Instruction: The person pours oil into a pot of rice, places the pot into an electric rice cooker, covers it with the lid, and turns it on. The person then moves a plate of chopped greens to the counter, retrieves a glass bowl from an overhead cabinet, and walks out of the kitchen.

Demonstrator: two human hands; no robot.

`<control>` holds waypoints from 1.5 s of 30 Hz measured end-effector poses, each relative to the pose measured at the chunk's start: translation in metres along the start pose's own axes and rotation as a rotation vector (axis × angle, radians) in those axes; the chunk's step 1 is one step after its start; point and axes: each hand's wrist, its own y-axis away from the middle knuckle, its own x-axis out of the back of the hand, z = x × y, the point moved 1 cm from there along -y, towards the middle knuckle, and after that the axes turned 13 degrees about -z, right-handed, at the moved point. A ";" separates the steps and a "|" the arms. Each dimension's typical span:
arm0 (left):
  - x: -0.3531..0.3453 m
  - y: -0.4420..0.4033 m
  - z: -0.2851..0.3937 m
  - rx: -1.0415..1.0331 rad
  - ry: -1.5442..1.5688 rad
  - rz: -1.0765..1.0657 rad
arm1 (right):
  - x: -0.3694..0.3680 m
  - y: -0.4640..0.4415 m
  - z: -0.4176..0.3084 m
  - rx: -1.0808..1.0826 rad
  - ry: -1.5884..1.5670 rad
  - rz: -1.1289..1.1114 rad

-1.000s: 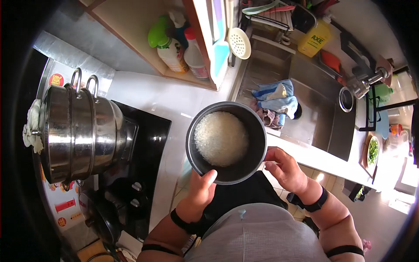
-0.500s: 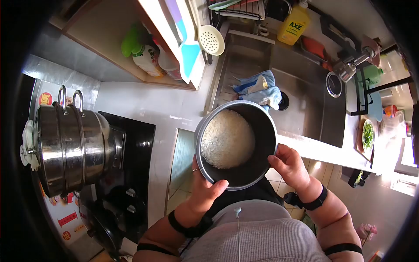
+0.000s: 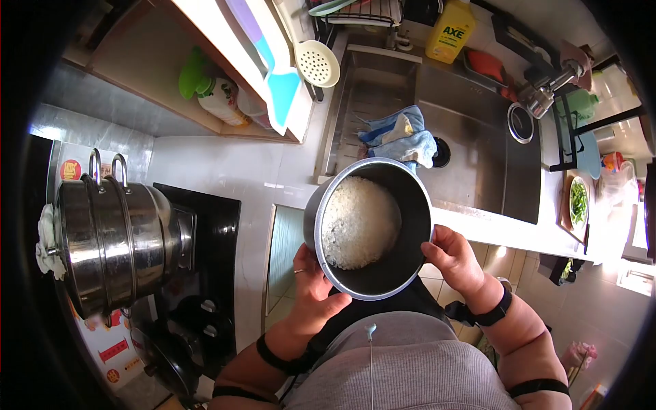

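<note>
A deep dark pot (image 3: pixel 415 236) is held up in front of the person's torso, between the two hands, its open mouth facing the camera. Inside, white rice (image 3: pixel 359 222) gathers toward the left side of the base, leaving bare dark wall on the right; whether water covers it is hard to tell. The left hand (image 3: pixel 313 294) supports the pot at its lower left, fingers against the outer wall and thumb close to the near rim. The right hand (image 3: pixel 456 258) grips the opposite side, thumb and fingers pinching the rim at the lower right. The hands are apart from each other, with the pot spanning the gap. Just beyond the far rim, blue cloths (image 3: pixel 403 140) lie in the steel sink (image 3: pixel 471 184), near its round drain (image 3: pixel 442 152); the pot hides part of them. A yellow bottle (image 3: pixel 451 33) is behind the sink, and a plate of chopped greens (image 3: pixel 578 201) rests on the surface (image 3: pixel 198 164) at the far right. Well to the left, a tall steel steamer (image 3: pixel 116 239) stands on the black stove (image 3: pixel 212 253), with a white cloth (image 3: pixel 48 246) around its lid knob.
</note>
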 end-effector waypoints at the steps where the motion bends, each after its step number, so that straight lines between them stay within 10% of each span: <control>1: 0.002 0.001 0.002 0.013 0.011 -0.003 | -0.001 0.000 -0.001 0.000 0.000 0.001; 40: 0.016 0.004 0.015 -0.038 0.017 -0.086 | -0.016 0.002 -0.013 0.178 -0.071 -0.023; 45: 0.014 -0.009 0.019 0.103 0.245 0.063 | -0.026 -0.006 -0.048 0.084 0.439 0.112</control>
